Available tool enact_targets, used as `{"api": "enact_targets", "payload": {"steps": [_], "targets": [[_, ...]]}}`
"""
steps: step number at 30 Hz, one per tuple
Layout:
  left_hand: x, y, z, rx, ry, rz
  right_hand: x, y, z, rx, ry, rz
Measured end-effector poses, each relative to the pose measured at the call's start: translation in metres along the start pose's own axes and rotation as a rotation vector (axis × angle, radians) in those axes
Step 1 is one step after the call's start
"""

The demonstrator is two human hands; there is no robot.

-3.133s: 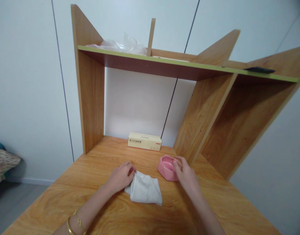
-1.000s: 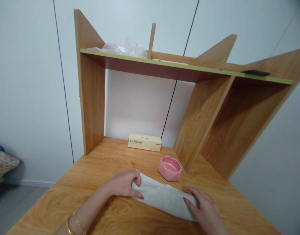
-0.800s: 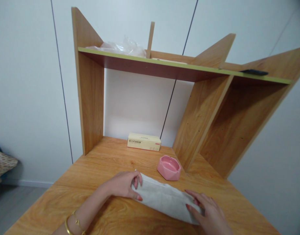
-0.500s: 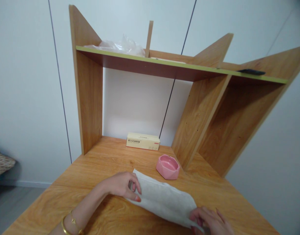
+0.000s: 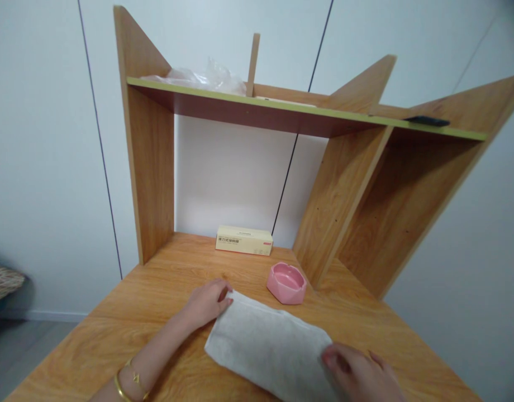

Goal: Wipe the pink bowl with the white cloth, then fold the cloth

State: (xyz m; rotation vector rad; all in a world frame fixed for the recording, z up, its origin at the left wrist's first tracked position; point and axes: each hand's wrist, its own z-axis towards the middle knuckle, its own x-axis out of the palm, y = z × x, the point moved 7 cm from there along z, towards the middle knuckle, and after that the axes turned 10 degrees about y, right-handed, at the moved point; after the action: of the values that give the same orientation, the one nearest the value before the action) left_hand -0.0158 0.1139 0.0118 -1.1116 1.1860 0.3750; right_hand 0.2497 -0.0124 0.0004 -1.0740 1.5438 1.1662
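Note:
A grey-white cloth (image 5: 269, 340) lies folded on the wooden desk, a straight edge along its far side. My left hand (image 5: 210, 301) pinches the cloth's far left corner between thumb and fingers. At the cloth's right side, my right hand (image 5: 357, 368) has its thumb and index finger closed on the edge; part of this hand is blurred. Just beyond the cloth stands a pink faceted ashtray (image 5: 286, 283), apart from both hands.
A long cream box (image 5: 244, 240) stands at the back of the desk (image 5: 190, 262). Above runs a shelf with a clear plastic bag (image 5: 206, 78) and a dark flat object (image 5: 427, 120). Upright wooden panels (image 5: 341, 201) bound the right side. A patterned cushion-like thing (image 5: 3, 282) shows at far left.
My left hand has moved up and left to the cloth's far corner. The near part of the cloth now spreads wider toward me. My right hand stays at the right edge.

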Motion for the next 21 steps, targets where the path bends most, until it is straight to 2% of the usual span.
{"api": "enact_targets", "payload": {"steps": [2, 4, 10, 14, 19, 21], "targets": [[0.002, 0.003, 0.001, -0.005, -0.003, 0.004, -0.012, -0.005, 0.006, 0.065, -0.109, -0.016], [0.004, 0.003, 0.001, -0.008, -0.001, 0.009, -0.017, -0.007, 0.012, 0.115, -0.147, -0.031], [0.009, 0.002, 0.004, 0.009, -0.002, -0.015, -0.006, -0.011, 0.026, 0.126, -0.038, -0.008], [0.005, 0.001, 0.007, 0.029, -0.031, -0.041, -0.008, -0.016, 0.025, 0.128, -0.061, 0.01], [-0.005, -0.004, 0.006, 0.014, -0.176, -0.077, -0.02, -0.015, 0.017, 0.141, -0.175, -0.015], [-0.003, -0.006, 0.005, -0.004, -0.204, -0.046, -0.021, -0.011, 0.016, 0.148, -0.199, -0.043]]}}
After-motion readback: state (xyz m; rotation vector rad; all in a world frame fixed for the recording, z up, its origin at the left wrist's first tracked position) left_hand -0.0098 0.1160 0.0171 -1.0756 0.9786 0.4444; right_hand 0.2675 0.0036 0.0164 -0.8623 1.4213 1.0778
